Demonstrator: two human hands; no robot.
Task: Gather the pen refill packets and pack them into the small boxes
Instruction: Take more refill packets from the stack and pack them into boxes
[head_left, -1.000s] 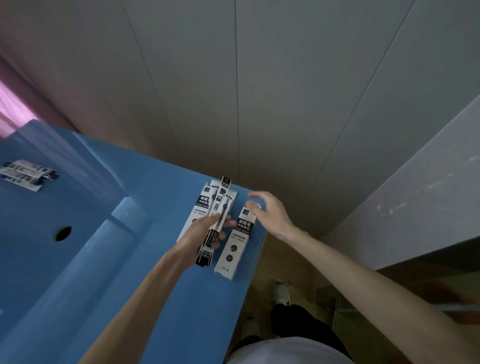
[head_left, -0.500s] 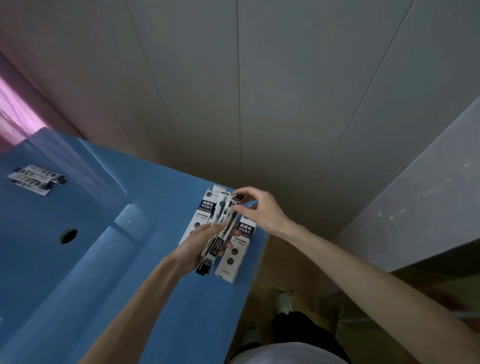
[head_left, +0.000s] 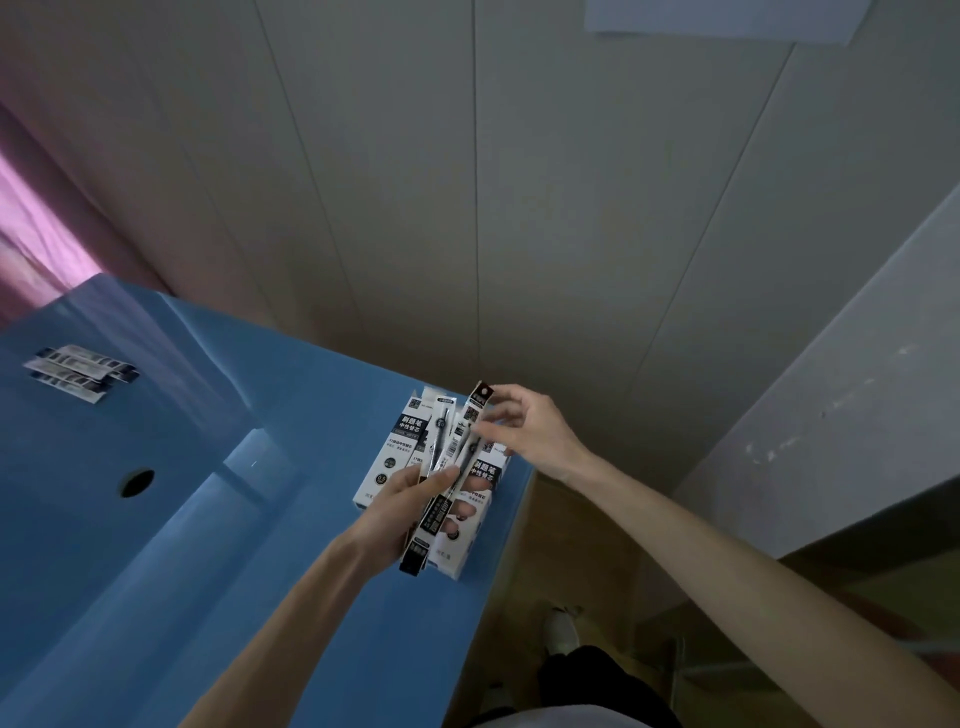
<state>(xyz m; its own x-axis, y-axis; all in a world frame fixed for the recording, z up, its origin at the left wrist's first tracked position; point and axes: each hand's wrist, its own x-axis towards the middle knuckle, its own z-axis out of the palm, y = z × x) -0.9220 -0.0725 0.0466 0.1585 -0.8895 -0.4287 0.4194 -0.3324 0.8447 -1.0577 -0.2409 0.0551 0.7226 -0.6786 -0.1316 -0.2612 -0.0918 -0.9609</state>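
Note:
My left hand (head_left: 400, 512) grips a bunch of long black-and-white pen refill packets (head_left: 441, 499) above the table's right edge. My right hand (head_left: 524, 428) pinches the upper part of one packet (head_left: 474, 415) in that bunch. Under the hands lie small white boxes with black labels: one box (head_left: 395, 452) to the left, another box (head_left: 480, 512) mostly covered by the packets. Several more refill packets (head_left: 78, 371) lie far off at the left of the blue table (head_left: 260, 597).
A round hole (head_left: 136, 482) is in the table top left of my hands. A pale paneled wall runs behind the table. The floor and my shoe (head_left: 561, 626) show past the table's right edge. A pink curtain (head_left: 31, 234) hangs at the far left.
My right hand moved from the box's end onto the bunch and now pinches the top of one packet. The left hand keeps its grip and has barely shifted.

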